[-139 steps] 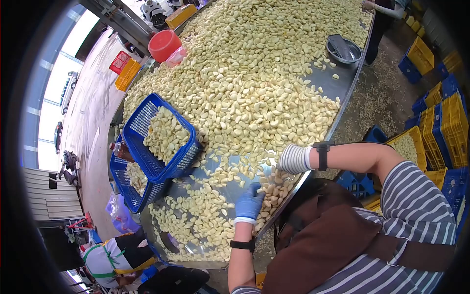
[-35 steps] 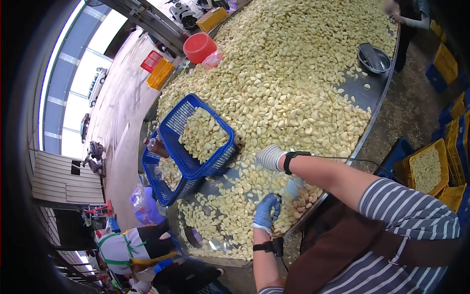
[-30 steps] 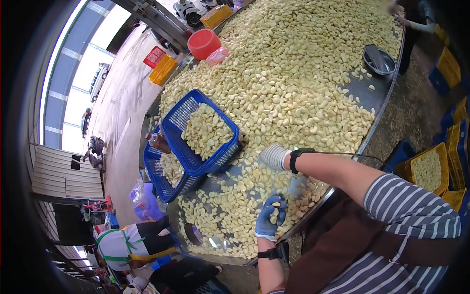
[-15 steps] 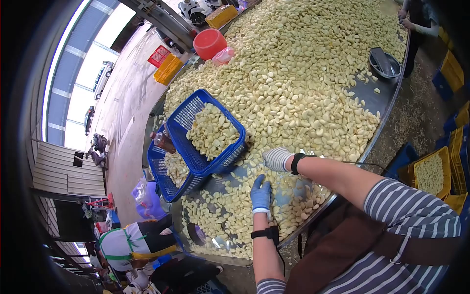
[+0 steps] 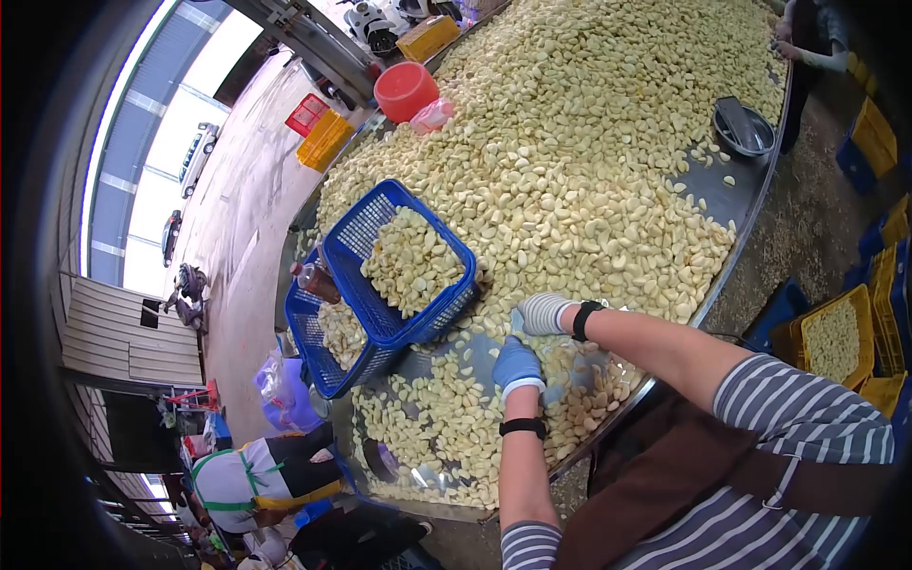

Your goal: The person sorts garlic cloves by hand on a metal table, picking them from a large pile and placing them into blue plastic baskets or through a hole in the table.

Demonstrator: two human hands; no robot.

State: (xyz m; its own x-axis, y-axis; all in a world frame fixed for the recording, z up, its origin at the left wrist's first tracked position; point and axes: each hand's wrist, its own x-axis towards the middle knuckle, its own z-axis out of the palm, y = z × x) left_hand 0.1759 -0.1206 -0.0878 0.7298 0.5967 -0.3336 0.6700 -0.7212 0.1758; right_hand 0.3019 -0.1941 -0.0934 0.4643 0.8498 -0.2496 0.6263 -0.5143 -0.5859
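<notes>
My left hand (image 5: 519, 365), in a blue glove, is low over the metal tabletop with its fingers drawn together. Close above it, my right hand (image 5: 543, 314), in a grey-and-white striped glove, has its fingers curled down at the lower edge of a large heap of pale pieces (image 5: 589, 190) that look like peeled garlic cloves. What either hand holds, if anything, is hidden. Loose cloves (image 5: 446, 399) are spread left of my left hand, and browner ones (image 5: 584, 404) lie near my forearms. A blue basket (image 5: 456, 294) partly filled with cloves stands to the left.
A second blue basket (image 5: 328, 380) sits under the first, with a bottle (image 5: 315, 282) beside them. A red tub (image 5: 406, 90) and a metal bowl (image 5: 746, 133) are farther off. Yellow crates (image 5: 860, 332) stand at right. Other people are at the far right and lower left.
My left hand has moved up and right, closer to my right hand, and its spread fingers have drawn together. My right hand has shifted slightly right and down.
</notes>
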